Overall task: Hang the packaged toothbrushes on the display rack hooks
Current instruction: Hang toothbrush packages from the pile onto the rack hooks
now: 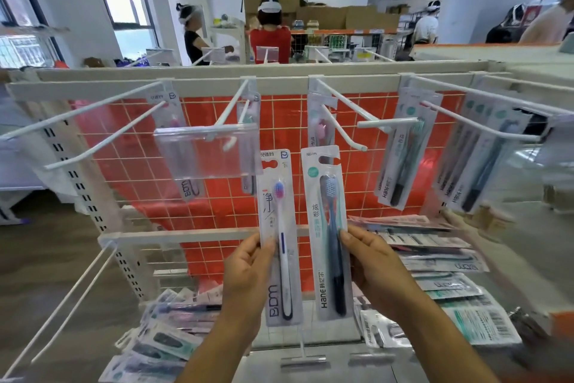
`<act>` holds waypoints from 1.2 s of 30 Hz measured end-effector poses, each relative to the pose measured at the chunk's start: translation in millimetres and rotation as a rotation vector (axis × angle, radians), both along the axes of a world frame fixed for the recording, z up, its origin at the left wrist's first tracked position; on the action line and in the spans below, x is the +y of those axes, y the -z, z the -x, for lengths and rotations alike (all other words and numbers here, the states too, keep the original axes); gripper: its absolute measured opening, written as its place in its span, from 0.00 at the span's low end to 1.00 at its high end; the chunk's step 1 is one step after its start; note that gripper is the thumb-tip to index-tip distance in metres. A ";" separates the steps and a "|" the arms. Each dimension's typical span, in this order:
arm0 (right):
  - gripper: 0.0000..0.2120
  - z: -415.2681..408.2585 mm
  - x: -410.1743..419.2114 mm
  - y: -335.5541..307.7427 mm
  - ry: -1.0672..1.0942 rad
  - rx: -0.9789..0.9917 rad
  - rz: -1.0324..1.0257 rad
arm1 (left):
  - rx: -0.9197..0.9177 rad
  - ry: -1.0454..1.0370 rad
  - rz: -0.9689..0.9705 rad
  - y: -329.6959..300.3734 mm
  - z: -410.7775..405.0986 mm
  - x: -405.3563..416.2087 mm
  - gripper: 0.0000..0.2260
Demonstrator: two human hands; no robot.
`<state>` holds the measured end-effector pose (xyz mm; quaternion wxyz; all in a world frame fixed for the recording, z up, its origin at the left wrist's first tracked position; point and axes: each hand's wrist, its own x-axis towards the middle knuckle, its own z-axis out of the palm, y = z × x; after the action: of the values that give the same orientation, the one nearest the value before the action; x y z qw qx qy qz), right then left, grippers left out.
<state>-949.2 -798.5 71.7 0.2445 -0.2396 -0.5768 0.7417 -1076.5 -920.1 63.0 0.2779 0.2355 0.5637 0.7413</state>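
Display rack (217, 87) — cream metal frame across the middle of the frame, backed by a white wire grid over red panel (279, 121). White hooks (341, 109) project from its top bar; packaged toothbrushes (400, 152) hang on those at centre and right. Clear price-tag holder (208, 149) on the centre-left hook. Lower shelf (326, 320) — loose toothbrush packs piled at lower left (161, 336) and lower right (441, 261).
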 end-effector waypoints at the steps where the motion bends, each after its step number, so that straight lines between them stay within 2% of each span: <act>1: 0.13 -2.0 0.2 -0.3 0.008 -0.007 -0.010 | -0.005 0.011 0.002 0.3 -1.6 1.2 0.08; 24: 0.13 -73.6 41.6 1.1 0.312 -0.147 -0.076 | 0.083 0.180 0.102 7.5 -70.8 63.9 0.08; 36: 0.12 -109.1 70.1 -2.3 0.393 -0.100 -0.099 | 0.065 0.180 0.118 7.1 -103.5 89.9 0.07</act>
<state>-840.1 -728.4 74.0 0.3670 -0.3716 -0.5664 0.6376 -973.0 -830.2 56.0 0.3385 0.2924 0.5917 0.6707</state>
